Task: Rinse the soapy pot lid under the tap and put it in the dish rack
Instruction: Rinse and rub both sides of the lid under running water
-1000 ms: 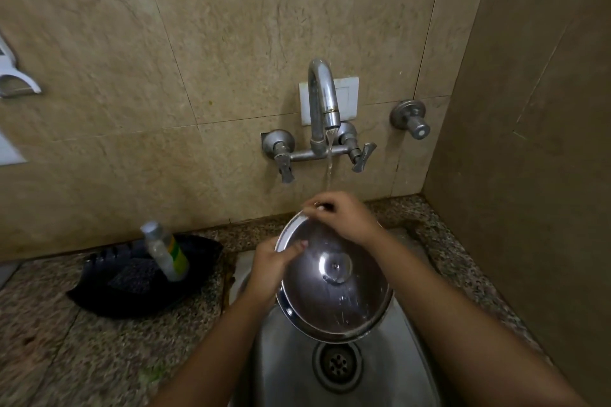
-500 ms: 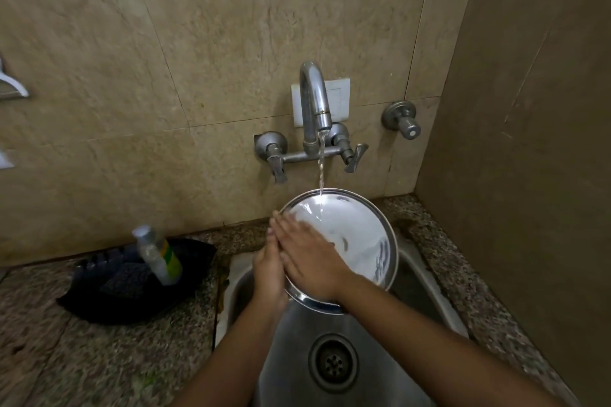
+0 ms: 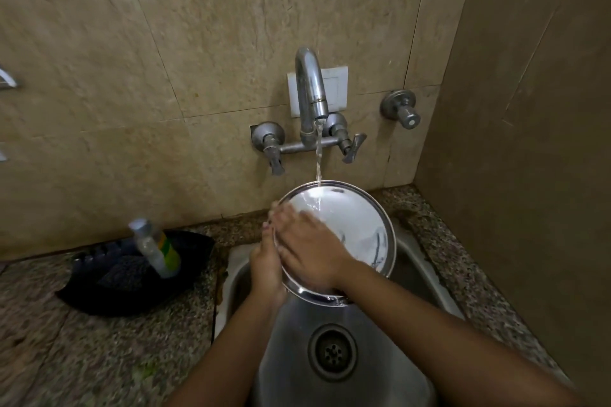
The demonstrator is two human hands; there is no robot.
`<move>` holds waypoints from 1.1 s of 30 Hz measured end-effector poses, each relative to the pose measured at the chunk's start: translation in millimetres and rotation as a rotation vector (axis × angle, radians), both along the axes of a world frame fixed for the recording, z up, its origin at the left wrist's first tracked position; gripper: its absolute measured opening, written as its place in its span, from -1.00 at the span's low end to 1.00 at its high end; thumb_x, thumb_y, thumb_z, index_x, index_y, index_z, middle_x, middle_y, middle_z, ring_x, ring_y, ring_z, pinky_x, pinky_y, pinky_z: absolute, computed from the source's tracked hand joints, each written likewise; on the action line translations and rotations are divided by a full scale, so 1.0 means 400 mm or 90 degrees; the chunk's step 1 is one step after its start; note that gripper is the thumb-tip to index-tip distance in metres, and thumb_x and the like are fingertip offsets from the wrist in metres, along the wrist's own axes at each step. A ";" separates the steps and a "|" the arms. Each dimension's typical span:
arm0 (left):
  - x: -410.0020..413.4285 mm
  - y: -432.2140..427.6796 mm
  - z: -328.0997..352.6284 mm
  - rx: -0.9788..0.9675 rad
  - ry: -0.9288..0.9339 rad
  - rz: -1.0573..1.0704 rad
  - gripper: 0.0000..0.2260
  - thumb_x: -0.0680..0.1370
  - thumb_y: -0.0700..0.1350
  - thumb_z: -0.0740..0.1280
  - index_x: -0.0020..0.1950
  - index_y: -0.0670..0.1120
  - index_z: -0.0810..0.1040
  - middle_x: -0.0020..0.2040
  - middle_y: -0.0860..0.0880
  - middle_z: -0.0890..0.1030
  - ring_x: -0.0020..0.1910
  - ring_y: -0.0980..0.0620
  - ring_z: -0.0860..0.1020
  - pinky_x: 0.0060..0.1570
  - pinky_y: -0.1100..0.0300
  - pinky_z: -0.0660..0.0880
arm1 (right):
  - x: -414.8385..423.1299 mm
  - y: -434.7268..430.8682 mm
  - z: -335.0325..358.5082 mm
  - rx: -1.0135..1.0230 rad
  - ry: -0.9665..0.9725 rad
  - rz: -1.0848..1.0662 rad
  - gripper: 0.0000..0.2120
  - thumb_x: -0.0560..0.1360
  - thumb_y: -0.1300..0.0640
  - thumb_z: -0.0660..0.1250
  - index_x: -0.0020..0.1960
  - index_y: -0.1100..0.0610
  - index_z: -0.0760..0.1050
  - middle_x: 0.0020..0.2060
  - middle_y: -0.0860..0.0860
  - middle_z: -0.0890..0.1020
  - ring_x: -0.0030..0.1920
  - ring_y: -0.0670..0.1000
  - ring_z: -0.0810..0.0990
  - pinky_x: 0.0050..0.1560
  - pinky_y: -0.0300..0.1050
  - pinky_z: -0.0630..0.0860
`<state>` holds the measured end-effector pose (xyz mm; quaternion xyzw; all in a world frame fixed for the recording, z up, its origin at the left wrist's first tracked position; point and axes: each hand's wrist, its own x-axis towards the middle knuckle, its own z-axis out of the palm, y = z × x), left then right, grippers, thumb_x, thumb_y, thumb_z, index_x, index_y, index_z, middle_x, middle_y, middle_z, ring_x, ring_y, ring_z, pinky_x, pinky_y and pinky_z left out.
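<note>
- Lid (image 3: 350, 225), round shiny steel, is tilting over the sink (image 3: 413, 277) with its hollow side facing the camera, at 12 o'clock from the drain (image 3: 332, 352).
- Left hand (image 3: 266, 266) is gripping the lid's 9 o'clock edge, fingers curled behind it.
- Right hand (image 3: 309, 249) is lying flat and spread on the wet inner face, seemingly rubbing.
- Tap (image 3: 310, 99) is pouring a thin stream onto the 12 o'clock rim.
- Rinsing seems to be under way; next the lid probably needs turning, then carrying away. No rack is showing.
- Counter (image 3: 82, 347) is speckled granite.
</note>
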<state>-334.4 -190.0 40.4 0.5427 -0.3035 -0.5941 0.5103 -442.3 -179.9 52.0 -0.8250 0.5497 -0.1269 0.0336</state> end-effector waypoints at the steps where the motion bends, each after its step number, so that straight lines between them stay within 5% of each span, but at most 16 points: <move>1: 0.010 -0.005 0.007 -0.007 0.008 0.016 -0.60 0.58 0.17 0.19 -0.05 -0.12 0.66 -0.11 -0.13 0.71 -0.12 -0.06 0.68 -0.08 0.13 0.54 | 0.005 0.029 -0.007 0.004 0.011 0.046 -0.41 0.63 -0.09 -0.06 0.57 0.10 -0.10 0.58 0.02 -0.05 0.56 -0.04 -0.13 0.54 -0.02 -0.13; 5: 0.063 -0.024 0.001 -0.002 -0.012 0.086 -0.62 0.57 0.13 0.24 -0.13 -0.15 0.65 -0.10 -0.19 0.68 -0.14 -0.14 0.65 0.02 0.01 0.57 | -0.091 0.109 -0.040 0.025 0.070 0.023 -0.35 0.59 -0.27 -0.10 0.57 -0.03 -0.19 0.55 -0.09 -0.14 0.55 -0.09 -0.21 0.52 -0.03 -0.23; 11: 0.026 0.006 -0.007 0.011 -0.041 0.025 -0.58 0.57 0.16 0.22 -0.16 -0.14 0.65 -0.19 -0.14 0.71 -0.15 -0.16 0.67 0.01 -0.05 0.59 | -0.141 0.001 -0.023 -0.015 0.038 -0.278 -0.26 0.55 -0.29 -0.16 0.57 0.13 -0.19 0.57 0.05 -0.13 0.56 0.03 -0.18 0.52 0.04 -0.22; 16: 0.010 0.000 0.025 -0.006 -0.026 0.009 -0.62 0.59 0.12 0.19 -0.11 -0.13 0.65 -0.12 -0.17 0.70 -0.16 -0.08 0.67 -0.09 0.12 0.57 | 0.012 0.019 0.001 0.018 -0.023 0.006 -0.39 0.63 -0.08 -0.03 0.57 0.12 -0.13 0.58 0.04 -0.07 0.56 -0.03 -0.14 0.54 0.01 -0.12; 19: 0.050 -0.017 0.036 -0.010 -0.006 0.080 -0.63 0.59 0.10 0.22 -0.17 -0.15 0.63 -0.15 -0.15 0.68 -0.20 -0.09 0.64 -0.10 0.13 0.55 | -0.023 0.098 -0.019 0.013 0.023 0.055 -0.40 0.63 -0.17 -0.07 0.57 0.01 -0.16 0.57 -0.06 -0.09 0.55 -0.10 -0.18 0.50 -0.11 -0.24; 23: 0.078 -0.019 0.021 -0.010 -0.043 0.095 -0.66 0.58 0.09 0.24 -0.21 -0.12 0.61 -0.19 -0.14 0.66 -0.18 -0.11 0.62 -0.02 0.04 0.55 | -0.142 0.081 -0.044 0.030 0.048 -0.219 -0.28 0.54 -0.30 -0.19 0.56 0.06 -0.23 0.57 0.01 -0.15 0.55 0.00 -0.21 0.48 -0.03 -0.28; 26: 0.045 0.019 0.027 -0.024 -0.073 0.050 -0.63 0.60 0.08 0.22 -0.24 -0.12 0.61 -0.28 -0.09 0.66 -0.26 -0.08 0.62 -0.20 0.16 0.52 | -0.134 0.007 -0.033 0.011 0.026 -0.317 -0.26 0.53 -0.28 -0.24 0.56 0.14 -0.22 0.57 0.07 -0.13 0.56 0.05 -0.18 0.50 0.02 -0.23; 29: 0.017 0.035 0.024 -0.001 -0.071 0.014 -0.59 0.59 0.11 0.20 -0.21 -0.14 0.64 -0.29 -0.11 0.68 -0.29 -0.06 0.64 -0.20 0.14 0.56 | -0.047 -0.024 -0.010 -0.006 -0.064 -0.165 -0.33 0.60 -0.16 -0.06 0.57 0.14 -0.17 0.57 0.07 -0.11 0.56 0.02 -0.18 0.54 0.07 -0.17; 33: 0.025 0.019 0.024 0.002 -0.040 0.003 -0.60 0.60 0.11 0.19 -0.08 -0.17 0.66 -0.17 -0.13 0.70 -0.20 -0.01 0.66 -0.15 0.17 0.53 | 0.018 0.064 -0.006 0.043 -0.041 0.092 -0.41 0.64 -0.08 -0.05 0.57 0.07 -0.19 0.57 -0.01 -0.13 0.55 -0.09 -0.21 0.54 -0.08 -0.17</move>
